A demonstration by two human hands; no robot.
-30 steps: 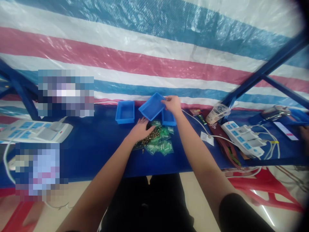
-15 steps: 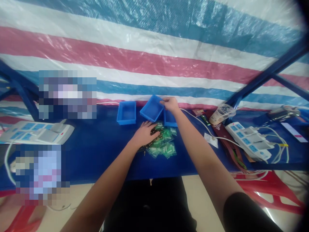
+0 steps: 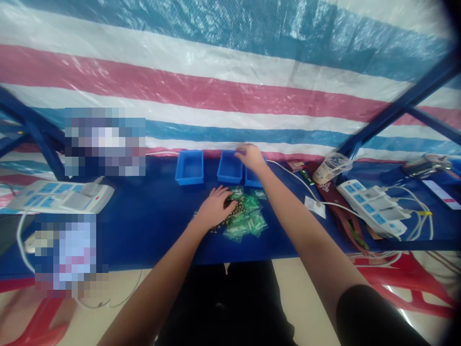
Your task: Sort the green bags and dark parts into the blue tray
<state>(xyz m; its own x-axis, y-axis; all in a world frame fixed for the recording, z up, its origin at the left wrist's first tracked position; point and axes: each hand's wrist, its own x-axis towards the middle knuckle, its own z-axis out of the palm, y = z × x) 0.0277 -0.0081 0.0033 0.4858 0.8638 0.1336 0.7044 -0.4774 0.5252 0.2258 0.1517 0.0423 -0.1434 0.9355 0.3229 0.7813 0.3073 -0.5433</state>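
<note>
My left hand lies palm down with fingers spread over a pile of small brass-coloured pieces, too small to name surely. It partly covers them. Small clear and green plastic packets lie against the pile's right side. My right hand is closed on the upper right rim of the middle blue bin, whose inside looks bare. A second blue bin stands to the left. The third blue bin sits close on the right, partly hidden by my right hand and forearm.
The blue table meets a striped plastic sheet behind. On the right are a plastic cup, a maroon strap, a white cable and a power strip. Another power strip lies left. Blurred-out patches hide things there.
The middle blue bin, tilted and turned before, now sits level in line between the other two, with my right hand still at its rim. My left hand stays over the brass-coloured pieces.
</note>
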